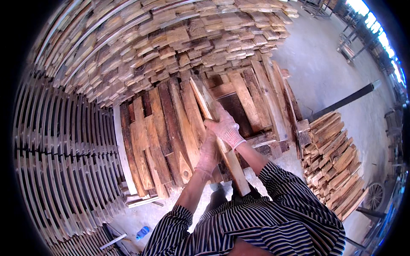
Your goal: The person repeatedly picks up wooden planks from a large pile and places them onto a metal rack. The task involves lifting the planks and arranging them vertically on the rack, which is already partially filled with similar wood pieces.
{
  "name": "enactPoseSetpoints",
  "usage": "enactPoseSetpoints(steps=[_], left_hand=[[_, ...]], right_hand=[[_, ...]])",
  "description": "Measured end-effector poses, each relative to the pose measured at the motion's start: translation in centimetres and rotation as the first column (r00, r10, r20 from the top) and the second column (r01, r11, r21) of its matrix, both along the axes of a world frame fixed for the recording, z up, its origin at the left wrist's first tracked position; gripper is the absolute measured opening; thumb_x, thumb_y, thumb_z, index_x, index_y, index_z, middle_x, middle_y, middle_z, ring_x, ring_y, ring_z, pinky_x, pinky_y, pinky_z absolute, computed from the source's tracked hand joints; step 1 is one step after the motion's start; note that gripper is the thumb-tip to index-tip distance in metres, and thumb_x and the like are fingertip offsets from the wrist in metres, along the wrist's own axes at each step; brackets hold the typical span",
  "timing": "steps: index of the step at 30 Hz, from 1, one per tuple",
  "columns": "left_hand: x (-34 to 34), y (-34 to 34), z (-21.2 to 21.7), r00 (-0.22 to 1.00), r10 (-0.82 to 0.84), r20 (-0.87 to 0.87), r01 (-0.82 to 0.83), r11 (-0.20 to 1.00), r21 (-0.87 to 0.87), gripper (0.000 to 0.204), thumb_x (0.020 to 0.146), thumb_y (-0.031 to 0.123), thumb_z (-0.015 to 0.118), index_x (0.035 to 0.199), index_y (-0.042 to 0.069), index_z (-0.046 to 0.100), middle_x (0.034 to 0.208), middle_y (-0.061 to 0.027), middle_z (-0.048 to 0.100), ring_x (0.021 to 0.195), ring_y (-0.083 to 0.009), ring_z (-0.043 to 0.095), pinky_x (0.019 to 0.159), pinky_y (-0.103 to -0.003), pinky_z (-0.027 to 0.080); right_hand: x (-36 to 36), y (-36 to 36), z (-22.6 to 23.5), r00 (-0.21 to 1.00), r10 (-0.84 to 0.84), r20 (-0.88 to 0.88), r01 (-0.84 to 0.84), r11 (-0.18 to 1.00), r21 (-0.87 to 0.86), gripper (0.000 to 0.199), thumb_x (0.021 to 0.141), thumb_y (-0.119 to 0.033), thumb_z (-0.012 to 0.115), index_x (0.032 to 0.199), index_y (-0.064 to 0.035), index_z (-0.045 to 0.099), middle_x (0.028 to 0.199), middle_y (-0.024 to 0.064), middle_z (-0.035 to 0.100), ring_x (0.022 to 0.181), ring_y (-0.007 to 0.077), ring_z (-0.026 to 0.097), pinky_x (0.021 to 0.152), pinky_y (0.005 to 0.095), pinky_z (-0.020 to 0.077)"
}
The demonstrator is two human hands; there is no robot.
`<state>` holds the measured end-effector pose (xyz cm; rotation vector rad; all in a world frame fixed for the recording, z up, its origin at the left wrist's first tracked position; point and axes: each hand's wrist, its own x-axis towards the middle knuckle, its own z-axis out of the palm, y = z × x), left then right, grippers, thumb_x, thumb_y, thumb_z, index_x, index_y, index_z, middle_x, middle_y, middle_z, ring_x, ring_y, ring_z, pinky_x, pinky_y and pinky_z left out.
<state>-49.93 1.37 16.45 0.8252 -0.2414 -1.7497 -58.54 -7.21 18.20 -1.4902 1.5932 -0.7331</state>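
A long, narrow wooden board (233, 167) slants in front of me, its far end over a layer of planks and its near end close to my body. My right hand (226, 128), in a pale knit glove, wraps around the board's middle. My left hand (208, 154), gloved too, is closed against the board's left edge, just nearer to me than the right. Beneath lie rough planks (159, 128), side by side, some edged with dark bark. To the right of the board, a dark rectangular gap (232, 109) shows between the planks.
A tall stack of cut boards (171, 42) rises beyond the planks. Spaced slats (64, 149) are stacked at the left. A lower wood pile (335, 166) stands at the right, near a dark beam (341, 101). A blue bottle (142, 232) lies on the floor at lower left.
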Motion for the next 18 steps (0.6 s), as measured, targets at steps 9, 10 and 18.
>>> enactPoseSetpoints(steps=[9, 10, 18], left_hand=[[-1.3, 2.6, -1.8, 0.995, -0.053, -0.083, 0.058, 0.996, 0.063, 0.067, 0.101, 0.045, 0.061, 0.15, 0.004, 0.043, 0.149, -0.0123, 0.053, 0.134, -0.0277, 0.054, 0.114, -0.043, 0.045], [-2.2, 4.3, -2.0, 0.995, -0.052, -0.089, 0.061, 0.993, 0.098, 0.065, 0.101, 0.042, 0.062, 0.149, 0.003, 0.045, 0.148, -0.0132, 0.054, 0.133, -0.0283, 0.055, 0.113, -0.043, 0.046], [-5.4, 14.1, -3.0, 0.762, -0.381, 0.524, 0.447, 0.894, -0.001, 0.046, 0.097, 0.019, 0.072, 0.134, -0.004, 0.057, 0.135, -0.0184, 0.063, 0.121, -0.0316, 0.063, 0.104, -0.041, 0.053]], right_hand=[[-0.4, -3.5, 2.7, 0.975, -0.009, -0.223, 0.029, 0.996, 0.085, 0.093, 0.08, -0.036, 0.079, 0.159, -0.0188, 0.033, 0.145, 0.0284, 0.053, 0.131, 0.0424, 0.056, 0.109, 0.0448, 0.0472], [-0.4, -4.7, 2.2, 0.966, -0.03, -0.256, 0.049, 0.996, 0.068, 0.093, 0.081, -0.036, 0.078, 0.16, -0.0191, 0.031, 0.145, 0.0294, 0.052, 0.131, 0.0428, 0.056, 0.109, 0.0452, 0.0475], [2.7, -7.4, -4.4, 0.994, -0.108, -0.032, 0.111, 0.985, 0.132, 0.098, 0.09, -0.041, 0.067, 0.164, -0.0112, 0.011, 0.145, 0.0358, 0.046, 0.132, 0.0468, 0.053, 0.109, 0.0473, 0.0461]])
